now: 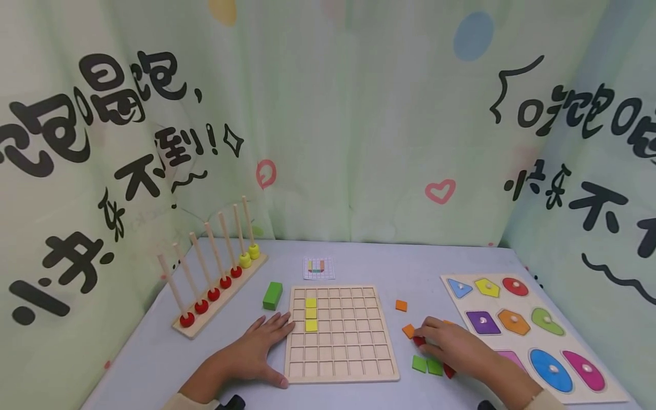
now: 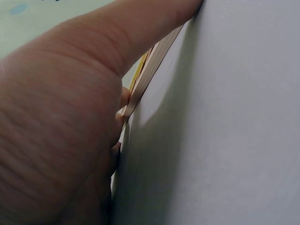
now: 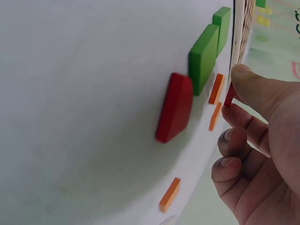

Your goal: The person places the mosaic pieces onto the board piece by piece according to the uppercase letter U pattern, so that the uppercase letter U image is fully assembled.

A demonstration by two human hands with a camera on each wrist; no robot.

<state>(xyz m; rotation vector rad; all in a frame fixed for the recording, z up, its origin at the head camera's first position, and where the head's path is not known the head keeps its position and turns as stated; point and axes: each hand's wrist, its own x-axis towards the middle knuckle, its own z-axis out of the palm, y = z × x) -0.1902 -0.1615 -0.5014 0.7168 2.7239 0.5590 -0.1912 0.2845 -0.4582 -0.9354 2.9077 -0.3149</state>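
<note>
My left hand (image 1: pixel 258 347) rests at the left edge of a wooden grid board (image 1: pixel 353 380), fingers extended and thumb by its near left corner. Three yellow square tiles (image 1: pixel 311 314) sit in one column of the board. To the right of the board, my right hand (image 1: pixel 453 344) pinches a small red tile (image 3: pixel 228 95) between thumb and index finger, just above the table. Around that hand lie two green tiles (image 3: pixel 204 61), another red tile (image 3: pixel 176 108) and orange tiles (image 1: pixel 401 306), one partly hidden behind the hand.
A wooden bead counter (image 1: pixel 220 296) with red and yellow beads stands at the left, near a green block (image 1: pixel 273 296). Behind the board lies a pattern card (image 1: pixel 319 267). A shape puzzle board (image 1: pixel 512 299) occupies the right side. Printed curtains (image 1: pixel 353 142) surround the table.
</note>
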